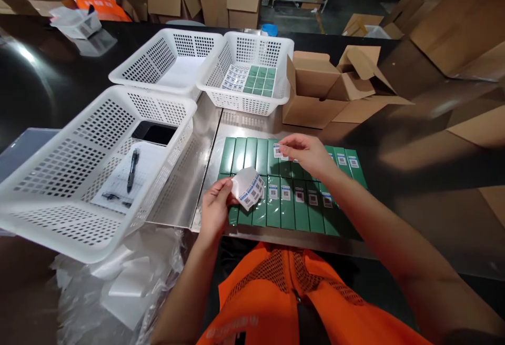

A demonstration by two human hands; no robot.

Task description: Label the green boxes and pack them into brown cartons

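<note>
Head view. The left hand (215, 209) pinches a curled sheet of labels (248, 187) between thumb and fingers, closed on its lower left edge; the sheet bends up and to the right, its printed face turned outward, above the near left corner of the block of green boxes (252, 154). The right hand (307, 153) holds a single label (278, 150) at its fingertips, thumb and forefinger pressed together on it, the other fingers loosely curled; the label sits at the top of a box in the far row, though whether it already touches the box cannot be told. The green boxes lie flat in two rows, side by side and touching, on a metal tray (205, 145) at the near edge of the desk (434, 176). Several boxes in both rows carry a white label near their top end; the far-row boxes on the left are bare. Left of the tray, a white basket (98, 124) holds a phone (153, 133) and a pen (132, 169). Toward the far edge stand two more white baskets, the right one (252, 45) containing small green packs, and an open carton (327, 90) just beside it.
</note>
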